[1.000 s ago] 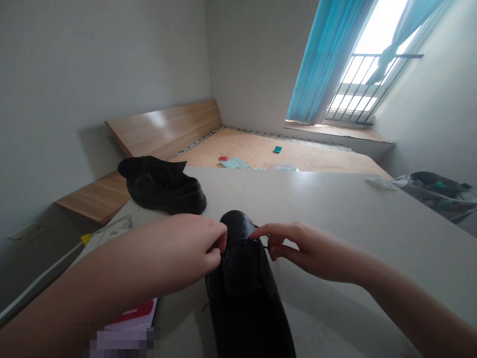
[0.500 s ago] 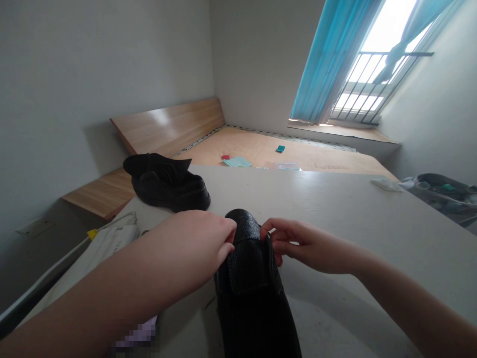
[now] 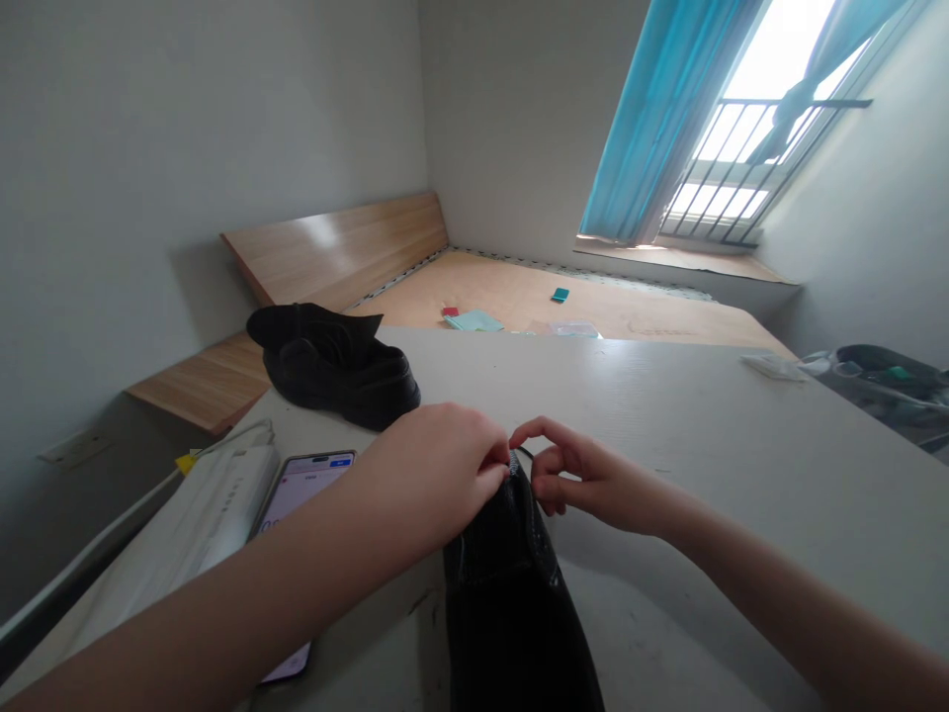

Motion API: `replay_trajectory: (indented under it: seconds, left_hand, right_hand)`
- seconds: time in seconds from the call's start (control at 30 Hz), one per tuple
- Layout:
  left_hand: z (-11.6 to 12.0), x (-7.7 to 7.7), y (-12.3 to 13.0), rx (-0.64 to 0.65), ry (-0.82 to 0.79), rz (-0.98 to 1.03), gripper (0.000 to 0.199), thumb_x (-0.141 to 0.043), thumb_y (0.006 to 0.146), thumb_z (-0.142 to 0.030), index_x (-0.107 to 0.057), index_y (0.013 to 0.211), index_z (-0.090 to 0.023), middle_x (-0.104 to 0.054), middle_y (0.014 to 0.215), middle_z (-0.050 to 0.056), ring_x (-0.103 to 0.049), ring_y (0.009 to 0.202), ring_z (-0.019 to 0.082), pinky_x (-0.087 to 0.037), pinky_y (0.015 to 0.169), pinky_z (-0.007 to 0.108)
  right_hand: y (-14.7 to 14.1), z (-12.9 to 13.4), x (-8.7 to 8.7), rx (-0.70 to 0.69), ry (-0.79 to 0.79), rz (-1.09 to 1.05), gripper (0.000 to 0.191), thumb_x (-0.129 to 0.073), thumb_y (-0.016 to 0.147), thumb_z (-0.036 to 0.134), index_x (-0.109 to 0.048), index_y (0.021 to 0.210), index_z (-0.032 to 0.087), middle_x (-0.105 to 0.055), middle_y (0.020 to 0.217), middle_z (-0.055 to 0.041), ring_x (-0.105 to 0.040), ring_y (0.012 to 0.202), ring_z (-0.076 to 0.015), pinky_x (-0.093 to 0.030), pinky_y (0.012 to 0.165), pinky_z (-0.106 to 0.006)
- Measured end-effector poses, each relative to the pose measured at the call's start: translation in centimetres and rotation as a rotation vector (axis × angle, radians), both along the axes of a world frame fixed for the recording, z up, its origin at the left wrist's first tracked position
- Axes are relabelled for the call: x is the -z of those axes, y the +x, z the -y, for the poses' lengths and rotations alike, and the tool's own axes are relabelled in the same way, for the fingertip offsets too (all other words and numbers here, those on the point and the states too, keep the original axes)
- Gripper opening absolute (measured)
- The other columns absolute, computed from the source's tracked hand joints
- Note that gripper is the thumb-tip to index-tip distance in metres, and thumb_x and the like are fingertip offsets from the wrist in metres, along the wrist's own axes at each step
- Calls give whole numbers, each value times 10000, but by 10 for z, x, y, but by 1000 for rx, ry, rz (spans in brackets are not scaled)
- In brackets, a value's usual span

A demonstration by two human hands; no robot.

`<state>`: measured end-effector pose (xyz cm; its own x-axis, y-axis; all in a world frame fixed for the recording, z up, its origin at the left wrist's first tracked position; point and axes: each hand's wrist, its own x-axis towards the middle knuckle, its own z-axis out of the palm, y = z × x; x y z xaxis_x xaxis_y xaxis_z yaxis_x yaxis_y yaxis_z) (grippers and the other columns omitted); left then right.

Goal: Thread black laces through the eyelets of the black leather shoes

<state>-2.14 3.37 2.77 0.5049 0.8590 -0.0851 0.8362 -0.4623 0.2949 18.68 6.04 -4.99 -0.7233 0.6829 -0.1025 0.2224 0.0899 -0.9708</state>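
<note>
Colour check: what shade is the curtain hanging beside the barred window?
The curtain is bright turquoise blue, seen best in the head view.

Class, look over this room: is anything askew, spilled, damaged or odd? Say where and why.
The black low-cut shoe at the far left of the white tabletop looks untidy: a flap juts from its opening. The light-blue curtain at far right is knotted, not hanging straight. I see no spill or clear damage.

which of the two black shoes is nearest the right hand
The front shoe, between both hands; the other sits farther back, left of it, touched by neither.
</note>
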Motion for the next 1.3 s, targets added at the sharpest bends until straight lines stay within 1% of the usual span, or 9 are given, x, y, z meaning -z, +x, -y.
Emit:
replay_trajectory:
  seconds: [0.17,0.3,0.47,0.67,0.83,0.93,1.03,1.13,1.3]
  left_hand:
    - [-3,2,-3,60,-23,32,224,-537,858,-255,-758,844,-225,-723,791,35,-647,765,206,-414,651,300]
    - [-4,3,-4,138,-25,40,201,-560,862,-262,-756,831,-232,-721,813,14,-641,781,189,-417,662,286]
    - [-3,5,-1,173,21,28,189,-554,856,-239,-725,781,-207,-700,786,20,-630,756,189,-402,641,290]
    - [-2,5,0,159,92,32,208,-492,887,-235,-638,759,-164,-652,788,48,-590,717,192,-372,618,309]
    - [-1,-15,-8,72,98,205,207,-504,907,-284,-670,815,-200,-667,774,-1,-572,676,148,-358,577,278]
    - [6,-29,-11,13,139,370,199,-526,903,-290,-688,820,-210,-688,758,-22,-583,660,132,-383,569,257]
    - [16,-39,-14,-32,200,516,182,-554,892,-304,-702,825,-222,-696,728,-38,-603,646,124,-422,549,226]
    - [23,-45,-19,-61,267,586,155,-587,881,-316,-718,831,-251,-706,722,-66,-613,625,111,-441,534,204]
    - [19,-51,-29,-108,343,555,152,-636,851,-361,-753,790,-287,-698,675,-91,-598,575,102,-415,493,217]
  right_hand:
    - [-1,-8,20,7,-46,-67,481,-683,810,531,-457,1059,187,-429,578,111,-351,475,-63,-287,445,-186]
    - [-6,-10,33,17,-26,-131,582,-667,755,651,-411,1020,201,-416,609,109,-304,493,-61,-234,441,-187]
    - [-9,-8,34,58,72,-148,582,-655,743,682,-422,974,201,-363,649,98,-281,543,-77,-241,470,-203]
    - [-10,2,9,94,232,-114,460,-543,863,634,-540,937,180,-436,762,24,-391,682,-122,-340,602,-259]
    - [-17,17,-19,137,347,-120,292,-487,975,413,-647,872,191,-495,881,-23,-485,840,-153,-398,780,-306]
    - [-22,25,-43,193,400,-183,279,-471,986,365,-681,895,207,-541,908,-31,-533,900,-162,-429,829,-310]
    - [-27,30,-71,258,407,-206,260,-492,981,349,-689,871,220,-601,836,-9,-563,837,-144,-461,786,-279]
    - [-36,32,-92,252,390,-192,215,-561,948,329,-681,814,211,-653,784,4,-594,783,-130,-489,730,-251]
    - [-52,27,-103,322,428,-236,282,-606,914,369,-619,696,192,-608,644,19,-553,637,-108,-461,596,-229]
